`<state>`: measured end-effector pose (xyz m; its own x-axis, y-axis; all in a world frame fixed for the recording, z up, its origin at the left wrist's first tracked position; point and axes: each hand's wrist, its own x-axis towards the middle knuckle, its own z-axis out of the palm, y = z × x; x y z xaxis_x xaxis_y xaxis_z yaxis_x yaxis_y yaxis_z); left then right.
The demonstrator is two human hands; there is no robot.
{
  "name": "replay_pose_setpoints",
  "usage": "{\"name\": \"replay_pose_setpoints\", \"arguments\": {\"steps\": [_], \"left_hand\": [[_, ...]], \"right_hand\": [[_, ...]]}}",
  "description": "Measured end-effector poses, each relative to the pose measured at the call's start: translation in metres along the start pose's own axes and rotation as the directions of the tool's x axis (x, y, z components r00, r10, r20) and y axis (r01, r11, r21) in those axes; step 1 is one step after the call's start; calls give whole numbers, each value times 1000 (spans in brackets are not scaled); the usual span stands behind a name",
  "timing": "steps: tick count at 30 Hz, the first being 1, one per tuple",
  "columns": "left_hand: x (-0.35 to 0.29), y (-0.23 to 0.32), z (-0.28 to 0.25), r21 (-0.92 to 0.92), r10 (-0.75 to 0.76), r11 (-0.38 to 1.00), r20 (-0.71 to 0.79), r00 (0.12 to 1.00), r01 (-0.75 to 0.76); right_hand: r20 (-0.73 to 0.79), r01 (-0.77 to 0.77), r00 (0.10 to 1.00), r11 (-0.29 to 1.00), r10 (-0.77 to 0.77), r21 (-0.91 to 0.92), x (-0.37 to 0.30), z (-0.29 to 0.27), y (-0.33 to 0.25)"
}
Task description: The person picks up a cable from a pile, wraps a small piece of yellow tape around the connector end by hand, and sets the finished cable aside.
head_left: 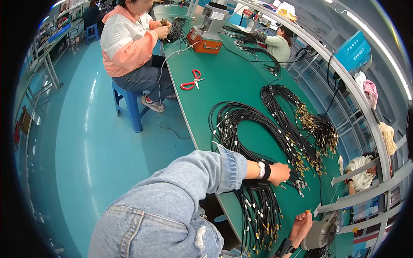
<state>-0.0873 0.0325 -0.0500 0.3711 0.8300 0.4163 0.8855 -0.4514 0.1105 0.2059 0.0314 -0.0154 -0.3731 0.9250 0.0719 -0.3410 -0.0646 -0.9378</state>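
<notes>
My left hand (279,173), a dark strap and a pale bracelet on its wrist, is closed at the end of a looped bundle of thin black cables (254,117). Cable ends with small metal connectors (299,182) stick out beside its fingers. Lower right, my right hand (302,225) is raised next to a grey rounded machine (317,235), its fingers pinched together. A tiny yellowish tip shows at the fingertips; what it belongs to I cannot make out. Below my left wrist hangs another bunch of black cables (260,215) with white tags and brass-coloured ends.
Further cable bundles (282,96) lie on the green table (232,81). Red-handled scissors (192,81) rest nearer the far end, before an orange-based machine (205,41). A co-worker (129,43) sits on a blue stool (129,103) at left. A metal frame (361,86) runs along the right.
</notes>
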Motion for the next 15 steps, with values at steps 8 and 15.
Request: {"name": "replay_pose_setpoints", "arguments": {"steps": [8,15], "left_hand": [[-36,2,-47,-742,83,669,18,996,-42],[-33,21,-60,-882,-150,454,66,986,128]], "right_hand": [[-28,2,1000,999,-1,44,6,1,3],[-75,-28,997,998,32,57,1,8,7]]}}
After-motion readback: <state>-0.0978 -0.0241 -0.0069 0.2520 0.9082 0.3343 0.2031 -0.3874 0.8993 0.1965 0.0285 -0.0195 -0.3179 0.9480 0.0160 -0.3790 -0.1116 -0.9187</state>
